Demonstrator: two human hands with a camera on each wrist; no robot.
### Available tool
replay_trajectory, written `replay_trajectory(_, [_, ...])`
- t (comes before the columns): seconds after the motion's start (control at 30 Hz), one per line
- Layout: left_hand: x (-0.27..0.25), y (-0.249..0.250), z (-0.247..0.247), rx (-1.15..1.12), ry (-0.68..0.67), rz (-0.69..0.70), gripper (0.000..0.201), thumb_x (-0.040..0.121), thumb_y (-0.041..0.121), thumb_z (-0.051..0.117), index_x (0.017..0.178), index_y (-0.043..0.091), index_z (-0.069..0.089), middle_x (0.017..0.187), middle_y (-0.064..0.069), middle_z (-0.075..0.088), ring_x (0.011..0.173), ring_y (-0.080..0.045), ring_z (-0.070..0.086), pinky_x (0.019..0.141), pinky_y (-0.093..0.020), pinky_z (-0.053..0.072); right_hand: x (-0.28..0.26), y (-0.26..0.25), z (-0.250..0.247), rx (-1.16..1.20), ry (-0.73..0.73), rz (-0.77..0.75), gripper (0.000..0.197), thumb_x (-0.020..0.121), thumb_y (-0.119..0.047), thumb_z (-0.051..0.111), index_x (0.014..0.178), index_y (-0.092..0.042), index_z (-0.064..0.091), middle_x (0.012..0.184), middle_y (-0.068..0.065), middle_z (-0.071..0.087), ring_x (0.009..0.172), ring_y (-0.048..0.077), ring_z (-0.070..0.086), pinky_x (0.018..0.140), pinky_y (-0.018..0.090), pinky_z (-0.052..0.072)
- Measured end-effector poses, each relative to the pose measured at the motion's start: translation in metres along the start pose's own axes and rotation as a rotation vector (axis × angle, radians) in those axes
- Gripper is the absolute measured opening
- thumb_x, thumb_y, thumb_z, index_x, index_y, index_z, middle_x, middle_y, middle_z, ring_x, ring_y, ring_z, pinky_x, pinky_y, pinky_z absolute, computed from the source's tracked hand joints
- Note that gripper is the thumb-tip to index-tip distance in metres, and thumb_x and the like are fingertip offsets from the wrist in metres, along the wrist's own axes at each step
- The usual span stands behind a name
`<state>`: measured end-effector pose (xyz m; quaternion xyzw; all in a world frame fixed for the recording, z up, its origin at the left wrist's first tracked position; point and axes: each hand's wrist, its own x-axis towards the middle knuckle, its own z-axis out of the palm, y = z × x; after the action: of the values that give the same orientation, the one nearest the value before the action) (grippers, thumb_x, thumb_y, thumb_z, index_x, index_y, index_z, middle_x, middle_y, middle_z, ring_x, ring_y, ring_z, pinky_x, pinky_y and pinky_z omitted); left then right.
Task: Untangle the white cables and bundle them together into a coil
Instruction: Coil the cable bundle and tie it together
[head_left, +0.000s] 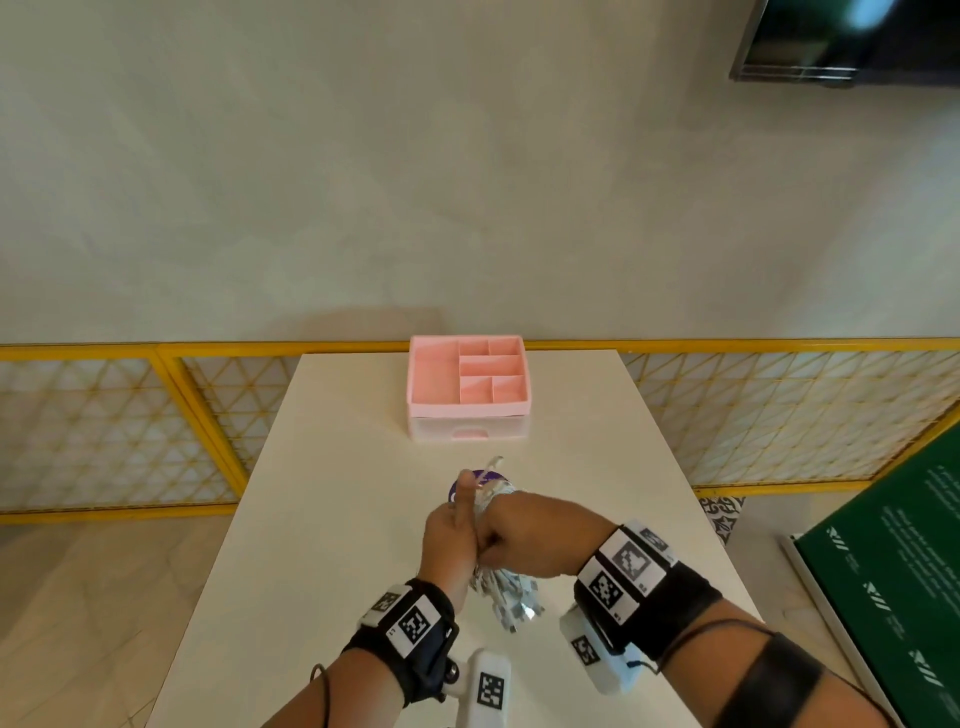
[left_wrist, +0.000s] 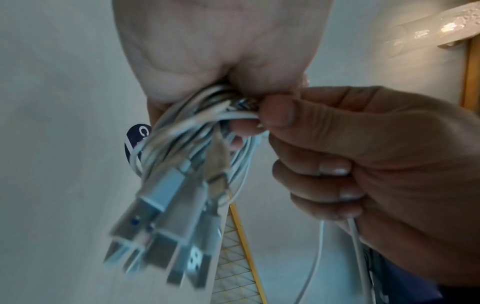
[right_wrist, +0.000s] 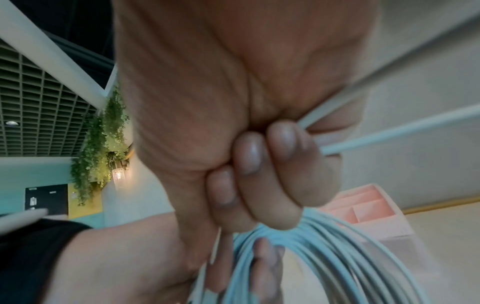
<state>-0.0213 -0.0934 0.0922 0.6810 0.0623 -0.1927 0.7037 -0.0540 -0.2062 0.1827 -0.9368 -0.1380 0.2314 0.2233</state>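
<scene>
A bundle of white cables (head_left: 494, 493) hangs above the middle of the table, gripped by both hands. My left hand (head_left: 451, 535) wraps round the looped cables (left_wrist: 197, 127), thumb pointing up. A cluster of USB plugs (left_wrist: 161, 216) dangles below it, also seen in the head view as plugs (head_left: 508, 597). My right hand (head_left: 524, 535) is pressed against the left, fingers curled. Its thumb and fingers (left_wrist: 335, 168) pinch the strands beside the left palm. In the right wrist view its fingers (right_wrist: 249, 156) clench loose strands (right_wrist: 389, 135), with the coil (right_wrist: 337, 257) curving below.
A pink compartment organizer (head_left: 467, 387) with a drawer stands at the far end of the white table (head_left: 337, 519). A dark purple round object (head_left: 457, 486) lies under the hands. A yellow lattice fence (head_left: 197, 415) runs behind; a green board (head_left: 883, 571) stands at the right.
</scene>
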Motion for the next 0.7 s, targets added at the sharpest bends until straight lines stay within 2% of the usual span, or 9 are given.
replay_trajectory(0.1, [-0.005, 0.006, 0.006, 0.017, -0.105, -0.073, 0.093, 0.074, 0.083, 0.024, 0.09, 0.006, 0.073, 0.078, -0.015, 0.074, 0.08, -0.026, 0.072, 0.075, -0.035, 0.057, 0.003, 0.009, -0.01, 0.005, -0.011, 0.019, 0.016, 0.09, -0.023, 0.068, 0.076, -0.018, 0.072, 0.068, -0.006, 0.069, 0.063, 0.008, 0.062, 0.067, 0.026, 0.052])
replay_trajectory(0.17, [-0.01, 0.01, 0.008, 0.038, -0.157, -0.116, 0.091, 0.075, 0.081, 0.016, 0.091, 0.013, 0.074, 0.071, -0.014, 0.072, 0.069, -0.024, 0.069, 0.073, -0.036, 0.057, 0.003, 0.014, -0.014, 0.044, -0.007, 0.024, 0.009, 0.086, -0.027, 0.073, 0.084, -0.02, 0.078, 0.076, -0.006, 0.075, 0.071, 0.006, 0.068, 0.076, 0.026, 0.055])
replay_trajectory(0.2, [-0.011, 0.011, 0.007, 0.042, -0.196, -0.126, 0.092, 0.075, 0.082, 0.015, 0.088, 0.012, 0.074, 0.065, -0.015, 0.069, 0.062, -0.024, 0.066, 0.074, -0.041, 0.056, 0.003, 0.017, -0.016, 0.079, -0.001, 0.026, 0.007, 0.085, -0.027, 0.075, 0.084, -0.021, 0.079, 0.075, -0.006, 0.076, 0.071, 0.003, 0.068, 0.075, 0.024, 0.053])
replay_trajectory(0.3, [-0.012, 0.014, 0.004, 0.058, -0.33, -0.113, 0.092, 0.075, 0.087, 0.022, 0.088, 0.013, 0.076, 0.057, -0.009, 0.06, 0.056, -0.02, 0.059, 0.077, -0.046, 0.053, 0.001, 0.02, -0.021, 0.152, 0.033, 0.036, 0.01, 0.078, -0.029, 0.081, 0.078, -0.019, 0.079, 0.071, -0.006, 0.075, 0.065, -0.002, 0.063, 0.066, 0.016, 0.044])
replay_trajectory(0.43, [-0.012, 0.016, -0.001, -0.022, -0.442, -0.146, 0.086, 0.061, 0.086, 0.056, 0.092, 0.006, 0.064, 0.062, -0.004, 0.054, 0.053, -0.016, 0.053, 0.058, -0.037, 0.055, 0.004, 0.031, -0.029, 0.164, 0.13, 0.053, 0.021, 0.069, -0.022, 0.087, 0.074, -0.014, 0.069, 0.072, -0.001, 0.071, 0.064, 0.005, 0.062, 0.067, 0.027, 0.052])
replay_trajectory(0.5, [-0.011, 0.016, -0.003, -0.031, -0.492, -0.166, 0.081, 0.053, 0.074, 0.08, 0.092, 0.006, 0.06, 0.065, -0.004, 0.053, 0.054, -0.016, 0.053, 0.06, -0.04, 0.058, 0.005, 0.039, -0.034, 0.208, 0.148, 0.054, 0.013, 0.073, -0.01, 0.08, 0.072, -0.014, 0.068, 0.064, -0.006, 0.065, 0.062, 0.008, 0.058, 0.064, 0.028, 0.051])
replay_trajectory(0.57, [-0.012, 0.019, -0.005, 0.035, -0.512, -0.149, 0.06, 0.062, 0.051, 0.09, 0.094, 0.007, 0.066, 0.067, -0.005, 0.053, 0.055, -0.016, 0.052, 0.067, -0.044, 0.058, 0.003, 0.048, -0.04, 0.281, 0.166, 0.044, 0.009, 0.076, -0.015, 0.08, 0.078, -0.013, 0.072, 0.058, -0.009, 0.061, 0.057, 0.007, 0.054, 0.059, 0.023, 0.046])
replay_trajectory(0.63, [-0.013, 0.023, -0.006, 0.092, -0.509, -0.113, 0.036, 0.077, 0.029, 0.086, 0.098, 0.005, 0.071, 0.066, -0.005, 0.051, 0.053, -0.016, 0.05, 0.068, -0.043, 0.058, 0.002, 0.058, -0.044, 0.349, 0.206, 0.043, 0.018, 0.076, -0.026, 0.085, 0.081, -0.014, 0.073, 0.055, -0.007, 0.06, 0.052, 0.008, 0.051, 0.054, 0.02, 0.041])
replay_trajectory(0.7, [-0.014, 0.027, -0.006, 0.089, -0.497, -0.11, 0.02, 0.088, 0.022, 0.076, 0.1, 0.007, 0.071, 0.062, -0.003, 0.05, 0.052, -0.016, 0.048, 0.064, -0.04, 0.058, 0.002, 0.067, -0.044, 0.447, 0.253, 0.054, 0.018, 0.076, -0.026, 0.086, 0.081, -0.013, 0.074, 0.055, -0.001, 0.058, 0.049, 0.009, 0.047, 0.049, 0.019, 0.036])
